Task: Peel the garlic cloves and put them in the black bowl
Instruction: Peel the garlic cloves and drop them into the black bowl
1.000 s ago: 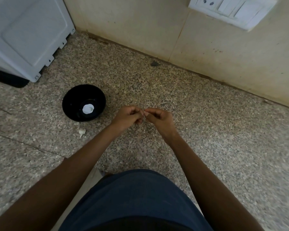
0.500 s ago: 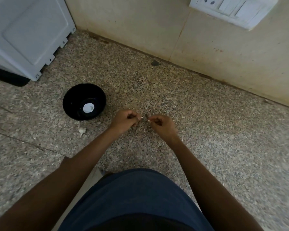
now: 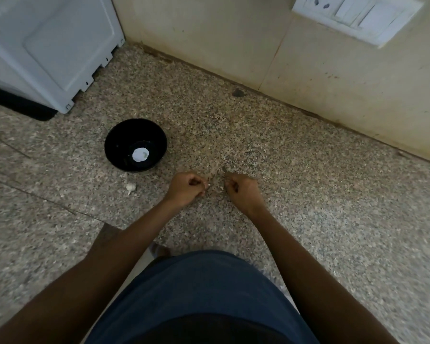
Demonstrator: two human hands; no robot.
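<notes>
I see a garlic piece [image 3: 130,187] lying on the speckled floor [image 3: 308,194], just near of the black bowl [image 3: 135,145] and left of the hands. Its thin stem end points toward me and its rounded end toward the bowl, so its long axis runs near to far. The bowl stands upright with its mouth open to the camera; a white round patch [image 3: 140,154] shows at its bottom, and I cannot tell whether it is garlic or a mark.

My left hand [image 3: 187,188] and right hand [image 3: 242,191] hover close together but apart, each with fingers curled. A small pale sliver [image 3: 208,185] shows at the left fingertips. Another pale bit [image 3: 222,188] shows beside the right fingers. I cannot tell whether either is clove or skin, nor whether the fingers actually pinch them.

Open floor spreads to the right of the hands and far toward the wall [image 3: 233,45], whose base edge runs diagonally from far left to near right. A white appliance [image 3: 47,45] closes the far left corner, with a dark mat [image 3: 18,105] under its near edge. A white switch plate [image 3: 358,13] sits on the wall at far right. A dark spot [image 3: 238,93] lies at the wall's foot. My blue-clad lap [image 3: 204,289] fills the near edge. I can read no writing or brand on any object.
</notes>
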